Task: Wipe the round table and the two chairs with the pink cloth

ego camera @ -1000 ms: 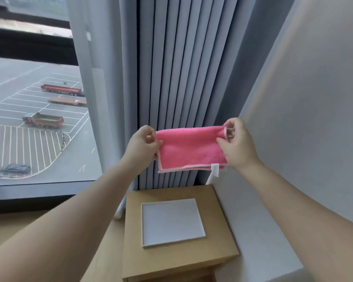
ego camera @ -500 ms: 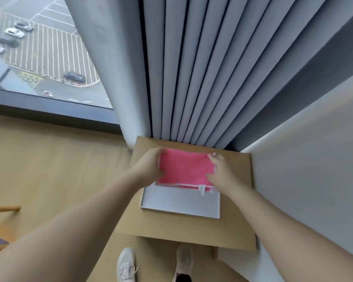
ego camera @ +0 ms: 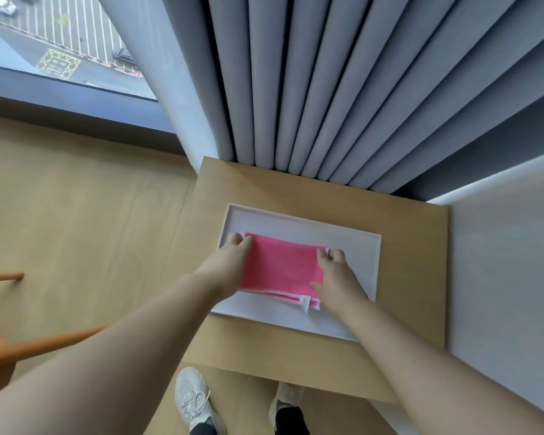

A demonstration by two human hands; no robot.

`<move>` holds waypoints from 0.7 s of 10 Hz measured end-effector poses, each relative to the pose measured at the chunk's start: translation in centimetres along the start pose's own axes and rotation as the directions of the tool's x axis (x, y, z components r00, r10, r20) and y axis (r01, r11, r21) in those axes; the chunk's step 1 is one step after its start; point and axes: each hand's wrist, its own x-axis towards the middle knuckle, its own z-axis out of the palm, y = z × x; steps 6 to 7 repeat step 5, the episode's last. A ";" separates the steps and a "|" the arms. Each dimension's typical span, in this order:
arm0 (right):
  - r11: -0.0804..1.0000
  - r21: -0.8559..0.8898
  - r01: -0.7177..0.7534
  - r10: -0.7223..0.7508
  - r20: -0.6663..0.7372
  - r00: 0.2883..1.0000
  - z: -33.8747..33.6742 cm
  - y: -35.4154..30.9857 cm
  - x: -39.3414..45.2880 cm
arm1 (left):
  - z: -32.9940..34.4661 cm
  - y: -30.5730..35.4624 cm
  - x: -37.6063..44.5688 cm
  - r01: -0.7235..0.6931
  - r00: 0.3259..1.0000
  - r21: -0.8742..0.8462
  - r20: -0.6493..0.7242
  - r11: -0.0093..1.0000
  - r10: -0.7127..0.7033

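Pink cloth (ego camera: 281, 268) folded, lying flat in white tray (ego camera: 358, 246) on wooden side table (ego camera: 415, 277). Left hand (ego camera: 230, 265) pinches its far-left corner, right hand (ego camera: 336, 277) grips its right edge, fingers curled. Grey curtain (ego camera: 296, 89) hangs beyond.

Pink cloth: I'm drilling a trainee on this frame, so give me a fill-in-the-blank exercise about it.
1. The pink cloth lies folded in the white ____.
2. The tray sits on a ____ stand.
3. The left hand and right hand hold the cloth's ____ ends.

Missing: tray; wooden; opposite
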 end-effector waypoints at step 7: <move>0.866 -0.499 -0.030 0.053 0.032 0.998 -2.4 -2.4 -1.6 | -1.3 0.0 -2.3 0.096 0.993 0.298 -0.096 0.950 -0.070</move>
